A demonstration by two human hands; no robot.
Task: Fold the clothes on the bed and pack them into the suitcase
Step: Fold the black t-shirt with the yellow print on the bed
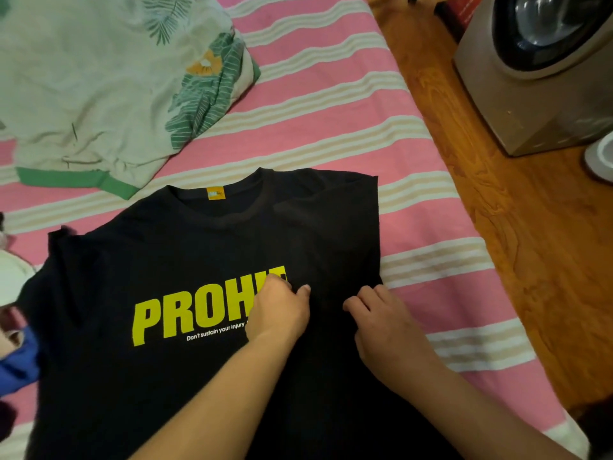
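The black T-shirt (185,260) lies print-up on the striped bed (331,94), its right side already folded inward; both hands, left (282,313) and right (381,323), pinch that flap with curled fingers; best to flatten the crease before folding the other side.

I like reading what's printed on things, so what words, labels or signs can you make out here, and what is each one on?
"PROHI": big yellow letters on the black T-shirt; the rest is hidden by the left hand and a fold.
"Don't sustain your injury": small white line under it, cut off by the same hand.
Yellow neck label: print too small to read.
Red box on the floor: blurred, unreadable.
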